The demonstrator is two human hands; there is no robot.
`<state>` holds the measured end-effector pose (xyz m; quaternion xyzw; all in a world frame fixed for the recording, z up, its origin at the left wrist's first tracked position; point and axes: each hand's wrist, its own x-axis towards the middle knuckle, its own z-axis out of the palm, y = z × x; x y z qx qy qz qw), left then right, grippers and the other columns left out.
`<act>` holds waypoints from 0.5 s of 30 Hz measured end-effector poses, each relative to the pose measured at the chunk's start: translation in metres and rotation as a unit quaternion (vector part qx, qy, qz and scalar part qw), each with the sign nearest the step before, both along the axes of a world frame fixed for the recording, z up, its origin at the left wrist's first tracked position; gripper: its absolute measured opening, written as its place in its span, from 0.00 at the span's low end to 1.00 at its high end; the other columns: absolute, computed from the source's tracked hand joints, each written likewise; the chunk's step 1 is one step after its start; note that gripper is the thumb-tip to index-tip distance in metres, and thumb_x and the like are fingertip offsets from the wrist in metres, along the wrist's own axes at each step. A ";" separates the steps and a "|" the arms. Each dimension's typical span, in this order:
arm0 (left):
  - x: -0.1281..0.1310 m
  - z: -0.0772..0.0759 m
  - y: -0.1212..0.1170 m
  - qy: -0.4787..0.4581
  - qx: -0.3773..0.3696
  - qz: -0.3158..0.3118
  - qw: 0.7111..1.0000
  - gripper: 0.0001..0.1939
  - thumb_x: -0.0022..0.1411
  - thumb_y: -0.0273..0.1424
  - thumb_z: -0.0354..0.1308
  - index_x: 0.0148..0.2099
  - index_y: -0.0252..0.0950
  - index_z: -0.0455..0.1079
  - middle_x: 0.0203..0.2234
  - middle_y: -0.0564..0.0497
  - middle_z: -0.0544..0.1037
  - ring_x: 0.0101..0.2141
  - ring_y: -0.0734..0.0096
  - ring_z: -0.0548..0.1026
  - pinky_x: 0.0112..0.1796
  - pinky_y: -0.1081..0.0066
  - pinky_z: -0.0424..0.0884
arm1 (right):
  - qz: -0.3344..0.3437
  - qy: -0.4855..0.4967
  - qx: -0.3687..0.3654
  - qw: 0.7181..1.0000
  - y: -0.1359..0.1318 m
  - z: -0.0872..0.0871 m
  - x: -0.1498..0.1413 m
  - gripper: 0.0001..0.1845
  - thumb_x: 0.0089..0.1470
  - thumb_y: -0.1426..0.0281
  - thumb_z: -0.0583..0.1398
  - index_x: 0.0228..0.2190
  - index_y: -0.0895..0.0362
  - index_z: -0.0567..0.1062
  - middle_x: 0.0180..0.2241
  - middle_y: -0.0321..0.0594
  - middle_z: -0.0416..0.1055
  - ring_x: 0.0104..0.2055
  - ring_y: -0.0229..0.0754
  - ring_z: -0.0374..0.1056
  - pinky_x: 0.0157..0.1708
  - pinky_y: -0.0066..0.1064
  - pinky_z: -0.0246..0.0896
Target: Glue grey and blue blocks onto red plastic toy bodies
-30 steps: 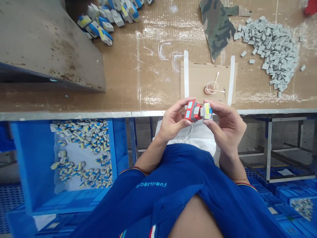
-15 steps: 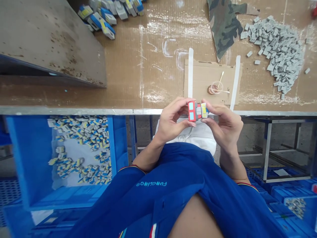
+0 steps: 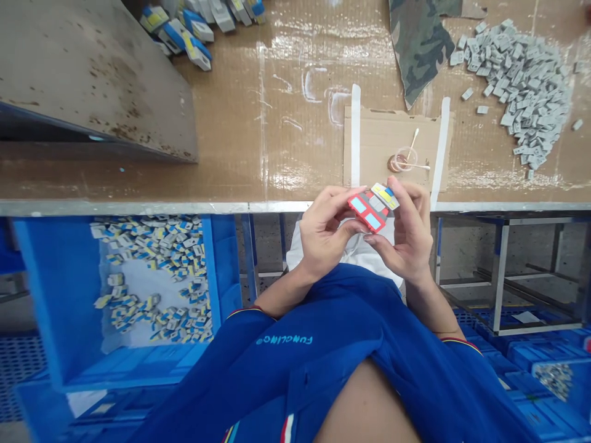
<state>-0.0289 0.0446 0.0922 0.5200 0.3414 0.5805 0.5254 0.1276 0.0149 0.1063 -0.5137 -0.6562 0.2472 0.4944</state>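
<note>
We've got our left hand [image 3: 325,232] pinching the red piece [image 3: 366,213] at the table's [image 3: 295,154] near edge, and our right hand's [image 3: 406,231] fingers hold the white-and-yellow piece [image 3: 385,195] right against it! Just beyond, we spot a small cup [image 3: 396,163] with two cotton swabs [image 3: 418,166] on the cardboard [image 3: 373,141].

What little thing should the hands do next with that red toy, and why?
Maybe the right hand should gently press the white-and-yellow piece toward the red piece while the left hand keeps it steady. The pieces sit close together, and the right hand's fingers are already at the white-and-yellow one, but I can't tell if they're fully joined.
</note>
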 end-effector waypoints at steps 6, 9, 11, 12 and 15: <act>-0.015 0.008 0.014 0.020 0.042 -0.090 0.995 0.31 0.62 0.44 0.71 0.66 0.51 0.73 0.53 0.46 0.80 0.48 0.62 0.82 0.43 0.66 0.82 | 0.030 0.035 0.016 0.999 -0.003 0.008 0.001 0.41 0.56 0.55 0.72 0.67 0.38 0.67 0.58 0.42 0.74 0.59 0.56 0.72 0.59 0.52 0.75; -0.024 0.011 0.021 0.059 0.084 -0.141 0.985 0.31 0.64 0.46 0.69 0.67 0.49 0.73 0.53 0.45 0.80 0.49 0.59 0.81 0.48 0.60 0.81 | 0.053 0.052 0.016 0.997 -0.004 0.006 0.004 0.41 0.55 0.57 0.73 0.66 0.37 0.68 0.60 0.39 0.75 0.61 0.57 0.73 0.60 0.54 0.74; -0.030 0.012 0.023 0.077 0.100 -0.143 0.982 0.30 0.64 0.48 0.68 0.66 0.47 0.74 0.53 0.43 0.79 0.50 0.57 0.80 0.49 0.59 0.81 | 0.067 0.047 0.018 0.997 -0.004 0.003 0.006 0.39 0.57 0.56 0.71 0.67 0.37 0.67 0.61 0.39 0.75 0.61 0.58 0.73 0.59 0.55 0.75; -0.032 0.012 0.022 0.082 0.102 -0.137 0.982 0.31 0.63 0.48 0.69 0.66 0.47 0.74 0.53 0.43 0.79 0.50 0.57 0.80 0.48 0.60 0.81 | 0.072 0.043 0.019 0.996 -0.004 0.000 0.007 0.38 0.58 0.56 0.69 0.67 0.37 0.67 0.60 0.40 0.75 0.61 0.58 0.73 0.58 0.55 0.75; -0.037 0.012 0.019 0.100 0.107 -0.112 0.983 0.32 0.61 0.48 0.71 0.65 0.49 0.74 0.51 0.44 0.78 0.49 0.58 0.79 0.45 0.61 0.81 | 0.066 0.033 0.015 0.997 -0.004 -0.004 0.006 0.32 0.62 0.55 0.65 0.66 0.37 0.68 0.58 0.42 0.74 0.59 0.56 0.73 0.54 0.54 0.77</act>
